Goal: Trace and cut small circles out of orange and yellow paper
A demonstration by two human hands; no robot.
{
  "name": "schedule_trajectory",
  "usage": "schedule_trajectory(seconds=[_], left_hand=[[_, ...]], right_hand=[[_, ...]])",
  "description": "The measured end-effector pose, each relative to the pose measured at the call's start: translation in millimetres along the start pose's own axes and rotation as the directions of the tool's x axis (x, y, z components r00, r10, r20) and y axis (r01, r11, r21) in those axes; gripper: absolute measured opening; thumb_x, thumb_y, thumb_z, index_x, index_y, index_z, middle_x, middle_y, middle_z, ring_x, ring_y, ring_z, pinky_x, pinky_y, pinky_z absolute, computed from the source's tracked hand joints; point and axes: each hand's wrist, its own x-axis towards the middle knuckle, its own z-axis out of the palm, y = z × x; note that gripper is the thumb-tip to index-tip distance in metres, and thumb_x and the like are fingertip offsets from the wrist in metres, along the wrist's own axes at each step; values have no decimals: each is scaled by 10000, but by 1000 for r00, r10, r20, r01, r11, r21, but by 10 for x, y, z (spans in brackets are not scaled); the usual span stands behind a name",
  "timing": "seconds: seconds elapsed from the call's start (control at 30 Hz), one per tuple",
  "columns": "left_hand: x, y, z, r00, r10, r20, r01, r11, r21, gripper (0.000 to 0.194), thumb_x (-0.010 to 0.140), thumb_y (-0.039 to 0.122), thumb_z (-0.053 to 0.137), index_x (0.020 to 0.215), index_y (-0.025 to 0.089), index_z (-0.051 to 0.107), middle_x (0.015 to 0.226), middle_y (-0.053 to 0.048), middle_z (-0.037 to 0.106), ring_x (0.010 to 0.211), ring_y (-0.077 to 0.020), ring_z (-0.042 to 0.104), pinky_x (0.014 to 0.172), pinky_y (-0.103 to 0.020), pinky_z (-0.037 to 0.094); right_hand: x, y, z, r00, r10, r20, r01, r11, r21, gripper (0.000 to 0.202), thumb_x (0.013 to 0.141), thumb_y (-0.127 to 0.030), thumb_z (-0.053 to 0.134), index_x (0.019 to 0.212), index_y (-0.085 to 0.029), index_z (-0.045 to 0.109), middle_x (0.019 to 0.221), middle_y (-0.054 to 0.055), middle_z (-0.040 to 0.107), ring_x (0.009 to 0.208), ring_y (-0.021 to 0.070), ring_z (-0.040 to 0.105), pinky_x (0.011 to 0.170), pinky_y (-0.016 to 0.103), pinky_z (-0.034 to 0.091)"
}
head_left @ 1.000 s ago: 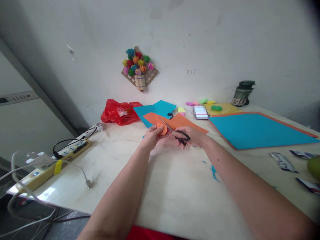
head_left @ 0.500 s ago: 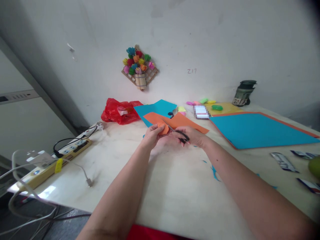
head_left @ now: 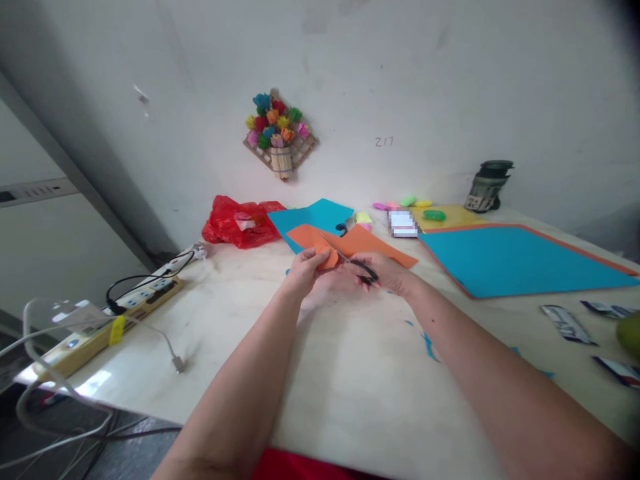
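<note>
Orange piece [head_left: 328, 259] at the scissors [head_left: 341, 254]: the cutting looks partway along.
My left grip [head_left: 305, 268] pinches the orange piece above the desk [head_left: 225, 320], nearer its back edge than its front edge; my right grip [head_left: 376, 269] is closed around the scissors' handles, the blades beside the piece, though I cannot tell whether they bite. The piece shows a rounded edge, so I judge some shaping done and some left. Just behind lies the orange sheet [head_left: 377, 246]; blue scraps [head_left: 429, 348] toward the front edge suggest other cuts are finished.

head view — forward and down, across table [head_left: 350, 380] to wall [head_left: 200, 87]
</note>
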Motion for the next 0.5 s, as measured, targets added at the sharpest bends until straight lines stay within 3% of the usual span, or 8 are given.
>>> schedule_trajectory(seconds=[0.5], left_hand=[[-21,54,7,1000,-17,23,16,999,34,233,656,263,695,818,107,638,770,-75,663,698,-176,640,658,-276,492]], right_hand=[[-61,-135,53,999,52,-17,-51,998,26,328,703,-473,573,706,-146,546,518,-29,499,358,51,435,315,176,240]])
